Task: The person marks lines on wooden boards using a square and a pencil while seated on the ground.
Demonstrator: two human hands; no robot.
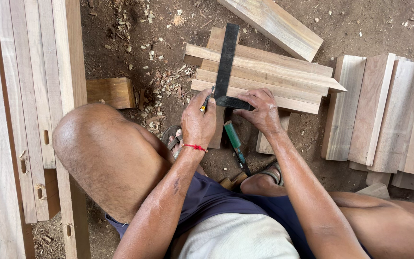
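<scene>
Centre of frame: my left hand [197,122] grips a pencil [206,101], tip touching the edge of a black steel square [225,64] that lies across a stack of narrow wood slats [269,76]. My right hand [262,111] is spread flat w/ fingers pressing the short arm of the square against the slats' near edge, holding nothing else.

Progress, as I judge it: square is set & held, pencil is at the blade's lower end, but I can't make out any pencil line on the slats, so the marking looks barely begun or too faint to see.

Just below my hands, a green-handled chisel [235,141] lies on the dirt floor [360,29] btwn my sandalled feet. Right of frame: more cut boards [384,110] side by side. Left of frame: long rails w/ mortise slots [29,120]. Upper left: wood chips [161,81] & a short block [111,91].
</scene>
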